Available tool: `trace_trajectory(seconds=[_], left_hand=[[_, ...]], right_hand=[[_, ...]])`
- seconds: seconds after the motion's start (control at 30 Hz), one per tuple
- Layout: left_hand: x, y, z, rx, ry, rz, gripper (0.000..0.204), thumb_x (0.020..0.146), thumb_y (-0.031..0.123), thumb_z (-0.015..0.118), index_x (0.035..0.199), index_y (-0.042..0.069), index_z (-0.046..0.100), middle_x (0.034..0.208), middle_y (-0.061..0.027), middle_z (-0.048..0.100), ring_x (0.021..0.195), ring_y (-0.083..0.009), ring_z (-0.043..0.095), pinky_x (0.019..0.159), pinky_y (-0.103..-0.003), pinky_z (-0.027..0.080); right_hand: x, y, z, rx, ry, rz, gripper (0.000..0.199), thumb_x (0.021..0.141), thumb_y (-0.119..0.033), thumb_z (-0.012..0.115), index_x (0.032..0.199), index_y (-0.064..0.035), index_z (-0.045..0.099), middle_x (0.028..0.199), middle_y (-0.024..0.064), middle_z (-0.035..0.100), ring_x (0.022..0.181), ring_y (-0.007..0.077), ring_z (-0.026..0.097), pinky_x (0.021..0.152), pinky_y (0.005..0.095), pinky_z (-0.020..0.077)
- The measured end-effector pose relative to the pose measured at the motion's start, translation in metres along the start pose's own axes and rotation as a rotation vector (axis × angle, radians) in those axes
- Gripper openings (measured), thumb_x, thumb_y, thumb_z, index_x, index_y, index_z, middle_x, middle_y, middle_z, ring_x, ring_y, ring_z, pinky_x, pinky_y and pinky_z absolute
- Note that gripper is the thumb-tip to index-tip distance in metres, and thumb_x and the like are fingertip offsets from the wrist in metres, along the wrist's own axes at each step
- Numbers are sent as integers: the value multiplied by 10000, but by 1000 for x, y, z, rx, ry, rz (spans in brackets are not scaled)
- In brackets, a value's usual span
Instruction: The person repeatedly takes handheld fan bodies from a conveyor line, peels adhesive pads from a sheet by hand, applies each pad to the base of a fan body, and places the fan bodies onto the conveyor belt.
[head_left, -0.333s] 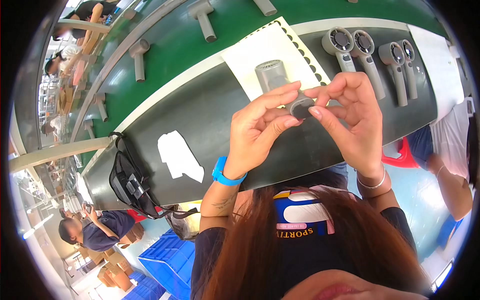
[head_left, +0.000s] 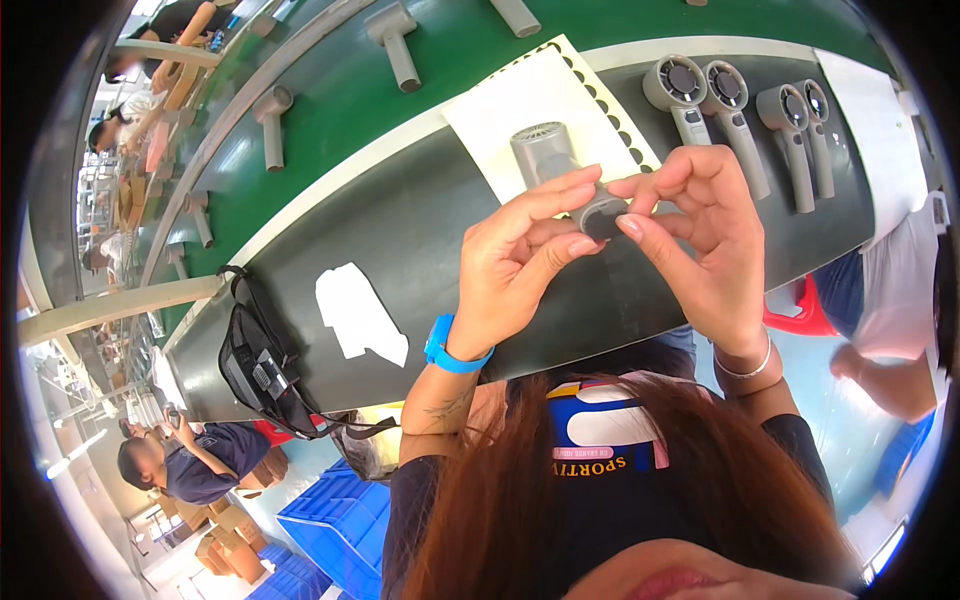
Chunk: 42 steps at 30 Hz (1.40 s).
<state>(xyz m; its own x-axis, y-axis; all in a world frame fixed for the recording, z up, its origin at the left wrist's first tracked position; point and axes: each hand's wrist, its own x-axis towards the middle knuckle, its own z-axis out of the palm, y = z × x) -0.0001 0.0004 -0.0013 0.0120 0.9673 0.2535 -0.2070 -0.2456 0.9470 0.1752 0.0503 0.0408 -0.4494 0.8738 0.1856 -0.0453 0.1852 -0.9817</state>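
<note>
A grey handheld fan point(head_left: 541, 150) lies with its vented head over a pale yellow sheet point(head_left: 490, 115) and its handle end turned toward me. My left hand point(head_left: 520, 255) is closed around that end, fingers on the far side and thumb beneath. On the end face is a dark round piece point(head_left: 604, 218). My right hand point(head_left: 700, 225) is closed in a pinch, its thumb and forefinger touching the rim of this dark piece. Whether a thin bit is between those fingertips cannot be made out. Dark rounded shapes line the sheet's right edge.
Several grey fans point(head_left: 680, 85) lie right of the sheet on the dark table point(head_left: 430, 220). More fans point(head_left: 395, 45) sit on the green conveyor belt point(head_left: 330, 110) beyond. A white paper point(head_left: 360, 315) and a black bag point(head_left: 260, 360) are at left. Co-workers sit on both sides.
The fans on the green belt have shifted slightly left and nearer. At the right, a co-worker's arm has moved. My hands and the held fan stay almost still.
</note>
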Motion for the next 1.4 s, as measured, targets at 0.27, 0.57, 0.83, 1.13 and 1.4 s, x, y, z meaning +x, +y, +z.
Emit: trace_trajectory(seconds=[0.27, 0.57, 0.83, 1.13, 1.4], left_hand=[[0, 0, 1, -2, 10, -3, 319, 859, -63, 590, 1176, -41, 566, 1298, -196, 517, 980, -233, 642, 827, -315, 562], [-1, 1, 1, -10, 12, -9, 313, 857, -71, 587, 1169, -45, 570, 1296, -197, 518, 977, -232, 644, 823, -313, 562], [1, 0, 2, -36, 1, 7, 315, 858, -77, 582, 1171, -44, 569, 1295, -200, 516, 1012, -238, 628, 840, -326, 561], [1, 1, 5, -47, 13, -5, 301, 859, -84, 577, 1158, -53, 566, 1280, -207, 517, 1054, -248, 604, 863, -367, 561], [-1, 4, 12, -54, 56, -17, 283, 867, -78, 567, 1148, -53, 568, 1263, -201, 529, 1034, -231, 611, 854, -353, 562]], right_hand=[[0, -1, 1, -12, 2, 0, 334, 813, 120, 600, 1054, -22, 418, 938, 73, 550, 1021, 185, 602, 791, 257, 527], [1, -3, 1, -15, 3, 5, 333, 805, 122, 606, 1039, -29, 423, 946, 69, 554, 994, 159, 600, 784, 249, 525], [1, -5, 2, -55, 22, 17, 341, 802, 121, 606, 1040, -35, 417, 943, 66, 555, 969, 140, 596, 769, 243, 521], [2, -2, 2, -65, 39, 6, 334, 802, 120, 596, 1032, -36, 410, 928, 68, 554, 966, 148, 603, 735, 237, 536], [1, -5, 4, -116, 45, -9, 341, 794, 113, 600, 1034, -31, 406, 922, 61, 555, 950, 136, 606, 719, 234, 540]])
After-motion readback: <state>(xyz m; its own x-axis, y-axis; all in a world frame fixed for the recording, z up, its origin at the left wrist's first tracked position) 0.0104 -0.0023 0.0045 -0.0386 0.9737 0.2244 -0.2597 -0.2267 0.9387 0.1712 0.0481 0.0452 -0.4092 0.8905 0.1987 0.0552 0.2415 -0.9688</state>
